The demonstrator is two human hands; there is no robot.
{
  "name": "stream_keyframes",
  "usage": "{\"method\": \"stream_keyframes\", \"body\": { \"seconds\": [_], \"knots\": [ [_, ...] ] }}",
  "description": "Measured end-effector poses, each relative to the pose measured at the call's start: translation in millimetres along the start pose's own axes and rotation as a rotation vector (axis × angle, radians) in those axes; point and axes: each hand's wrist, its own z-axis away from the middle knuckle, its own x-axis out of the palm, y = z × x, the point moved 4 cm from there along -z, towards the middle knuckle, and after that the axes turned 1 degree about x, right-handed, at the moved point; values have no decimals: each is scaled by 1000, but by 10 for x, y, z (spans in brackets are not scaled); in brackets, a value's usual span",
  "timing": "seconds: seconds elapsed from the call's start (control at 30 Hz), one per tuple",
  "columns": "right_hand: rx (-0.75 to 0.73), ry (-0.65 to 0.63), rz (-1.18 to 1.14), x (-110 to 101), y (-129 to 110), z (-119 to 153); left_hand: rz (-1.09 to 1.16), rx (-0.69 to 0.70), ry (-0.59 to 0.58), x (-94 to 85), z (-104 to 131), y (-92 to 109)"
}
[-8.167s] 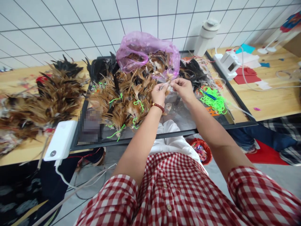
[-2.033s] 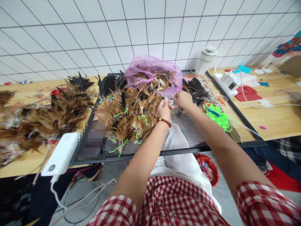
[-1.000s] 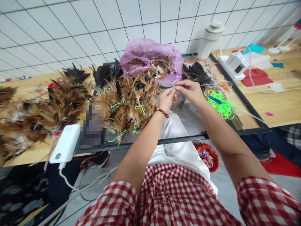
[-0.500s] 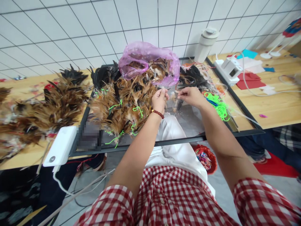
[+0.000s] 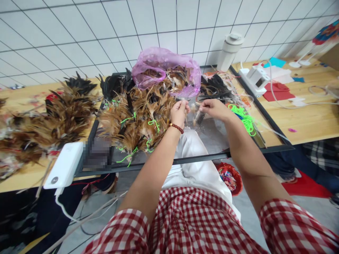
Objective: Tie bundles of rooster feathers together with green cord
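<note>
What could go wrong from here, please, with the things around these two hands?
The white rectangular power bank lies at the front edge of the light wooden table, its white cable hanging down; a tug might pull it off. The bright green tangled cord is close beside the right forearm and may snag. The brown feather pile could be disturbed by the left forearm.

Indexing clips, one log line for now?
left hand: closed beside brown feathers | right hand: pinched, apart from left | grip contents: unclear | purple bag: beyond hands
</note>
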Motion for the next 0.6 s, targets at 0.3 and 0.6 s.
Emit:
{"method": "stream_keyframes", "body": {
  "seconds": [0.3, 0.6],
  "knots": [
    [-325, 320, 148, 0, -232, 59, -107, -142, -184, 101, 147, -39],
    [-221, 341, -60, -38, -110, 16, -107, -161, -283, 135, 167, -15]
  ]
}}
